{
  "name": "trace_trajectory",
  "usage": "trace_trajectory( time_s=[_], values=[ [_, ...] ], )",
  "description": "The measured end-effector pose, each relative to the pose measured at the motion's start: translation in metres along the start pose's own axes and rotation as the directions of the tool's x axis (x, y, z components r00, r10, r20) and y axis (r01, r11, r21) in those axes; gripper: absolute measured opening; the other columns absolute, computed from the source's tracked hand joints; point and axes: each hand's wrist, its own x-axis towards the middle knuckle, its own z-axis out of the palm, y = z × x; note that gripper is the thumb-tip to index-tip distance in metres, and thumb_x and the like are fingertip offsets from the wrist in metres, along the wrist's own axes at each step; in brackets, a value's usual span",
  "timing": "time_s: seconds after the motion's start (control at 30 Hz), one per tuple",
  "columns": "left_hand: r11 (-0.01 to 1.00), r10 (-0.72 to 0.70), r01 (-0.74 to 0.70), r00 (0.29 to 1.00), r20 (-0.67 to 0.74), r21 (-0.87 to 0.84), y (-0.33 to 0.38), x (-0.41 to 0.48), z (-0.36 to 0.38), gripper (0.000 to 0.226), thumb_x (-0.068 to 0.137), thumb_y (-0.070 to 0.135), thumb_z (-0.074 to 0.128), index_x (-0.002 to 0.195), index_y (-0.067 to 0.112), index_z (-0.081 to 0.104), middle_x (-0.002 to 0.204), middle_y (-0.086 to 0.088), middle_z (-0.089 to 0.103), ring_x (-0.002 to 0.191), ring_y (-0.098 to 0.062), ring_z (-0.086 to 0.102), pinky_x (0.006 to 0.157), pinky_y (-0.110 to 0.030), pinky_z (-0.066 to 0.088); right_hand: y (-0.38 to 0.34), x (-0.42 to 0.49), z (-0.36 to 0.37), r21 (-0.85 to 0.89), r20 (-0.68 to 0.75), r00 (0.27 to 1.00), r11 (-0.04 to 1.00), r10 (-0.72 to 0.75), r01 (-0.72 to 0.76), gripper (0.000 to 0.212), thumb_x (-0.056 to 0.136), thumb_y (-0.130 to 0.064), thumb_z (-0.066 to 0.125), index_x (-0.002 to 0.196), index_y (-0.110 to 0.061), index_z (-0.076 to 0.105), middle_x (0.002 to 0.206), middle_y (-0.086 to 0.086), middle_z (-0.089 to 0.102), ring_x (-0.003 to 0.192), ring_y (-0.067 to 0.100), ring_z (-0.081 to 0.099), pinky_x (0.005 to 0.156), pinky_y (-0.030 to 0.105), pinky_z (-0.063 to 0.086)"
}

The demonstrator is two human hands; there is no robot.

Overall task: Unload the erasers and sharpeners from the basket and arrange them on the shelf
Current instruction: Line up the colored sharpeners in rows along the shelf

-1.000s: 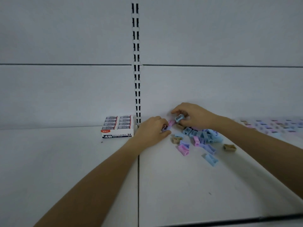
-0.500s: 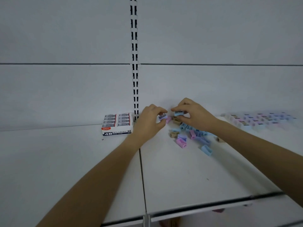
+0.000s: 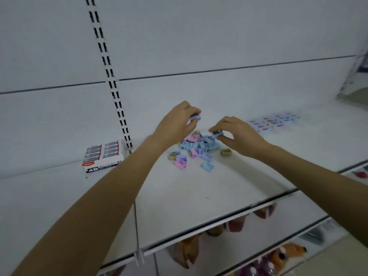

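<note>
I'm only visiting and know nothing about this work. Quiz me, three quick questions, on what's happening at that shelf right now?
1. True or false: the left hand holds nothing.
2. As the camera sees it, where does the box of 4B erasers stand? A) left of the loose sharpener pile; B) right of it; C) on top of it.
3. Fill in: the sharpener pinched in the right hand is coloured ___.

Key
1. False: it pinches a purple sharpener.
2. A.
3. Blue.
</note>
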Motion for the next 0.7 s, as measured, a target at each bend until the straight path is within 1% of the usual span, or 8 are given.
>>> trace_trajectory(
  time_s=[0.1,0.2,0.23,0.3,0.33,0.47,0.6,0.7],
  values=[
    [0.997,0.065,-0.066,0.997,0.030,0.041,0.026,0.032,0.011,0.029,0.096,0.016,0.046,0.120,0.003,0.056,0.112,-0.017,0.053,0.103,-0.027,0.052,0.085,-0.025,0.035,0.027,-0.025,-0.020,-0.034,0.009,1.000,0.999,-0.024,0.024,0.020,0.082,-0.002,0.064,0.100,-0.009,0.069,0.097,0.007,0.066,0.087,0.026,0.061,0.079,0.018,0.035],
    [0.995,0.089,-0.092,0.995,0.052,0.047,0.059,0.062,0.034,0.030,0.097,0.015,0.043,0.121,0.001,0.055,0.114,-0.018,0.051,0.105,-0.029,0.050,0.089,-0.030,0.036,0.065,-0.055,-0.044,-0.066,0.015,1.000,0.998,-0.001,0.002,0.020,0.080,-0.002,0.065,0.098,-0.009,0.070,0.093,0.007,0.067,0.085,0.026,0.062,0.075,0.017,0.037],
    [0.994,0.096,-0.099,0.994,0.061,0.046,0.070,0.070,0.044,0.030,0.097,0.015,0.043,0.121,0.000,0.055,0.115,-0.018,0.051,0.105,-0.030,0.050,0.090,-0.032,0.037,0.080,-0.066,-0.053,-0.068,0.018,1.000,0.998,0.009,-0.008,0.020,0.080,-0.002,0.065,0.098,-0.009,0.070,0.092,0.007,0.067,0.084,0.026,0.062,0.074,0.019,0.040],
    [0.995,0.091,-0.095,0.992,0.087,0.043,0.095,0.087,0.066,0.030,0.098,0.015,0.042,0.121,0.001,0.055,0.115,-0.018,0.051,0.106,-0.030,0.050,0.092,-0.034,0.037,0.110,-0.088,-0.073,-0.070,0.020,0.999,0.997,0.038,-0.036,0.019,0.082,-0.004,0.065,0.099,-0.010,0.070,0.092,0.007,0.066,0.084,0.026,0.062,0.074,0.031,0.048],
    [0.996,0.082,-0.086,0.992,0.100,0.038,0.107,0.095,0.078,0.030,0.098,0.015,0.041,0.120,0.001,0.055,0.115,-0.017,0.051,0.107,-0.030,0.049,0.092,-0.034,0.037,0.125,-0.099,-0.083,-0.076,0.020,0.999,0.996,0.050,-0.048,0.019,0.083,-0.005,0.064,0.100,-0.010,0.070,0.092,0.007,0.066,0.084,0.026,0.062,0.072,0.034,0.049],
    [0.997,0.052,-0.060,0.987,0.154,0.044,0.153,0.122,0.119,0.029,0.098,0.013,0.040,0.121,0.002,0.054,0.117,-0.016,0.049,0.108,-0.028,0.048,0.092,-0.033,0.037,0.189,-0.135,-0.114,-0.103,0.026,0.996,0.991,0.090,-0.087,0.020,0.083,-0.005,0.065,0.101,-0.011,0.070,0.092,0.006,0.065,0.082,0.026,0.061,0.072,0.027,0.042],
    [0.999,0.000,-0.007,0.988,0.156,0.047,0.174,0.138,0.146,0.029,0.098,0.013,0.039,0.122,0.004,0.054,0.119,-0.013,0.049,0.109,-0.026,0.048,0.092,-0.030,0.036,0.234,-0.148,-0.126,-0.079,0.028,0.994,0.992,0.102,-0.100,0.020,0.083,-0.005,0.064,0.101,-0.012,0.070,0.094,0.005,0.065,0.084,0.024,0.060,0.073,0.024,0.039],
    [0.998,-0.057,0.050,0.982,0.181,0.046,0.181,0.148,0.162,0.029,0.097,0.010,0.040,0.122,0.002,0.053,0.119,-0.015,0.050,0.110,-0.027,0.048,0.092,-0.029,0.035,0.257,-0.148,-0.122,-0.039,0.053,0.992,0.993,0.113,-0.111,0.020,0.085,-0.006,0.062,0.103,-0.011,0.069,0.098,0.005,0.065,0.088,0.022,0.058,0.078,0.021,0.036]
  ],
)
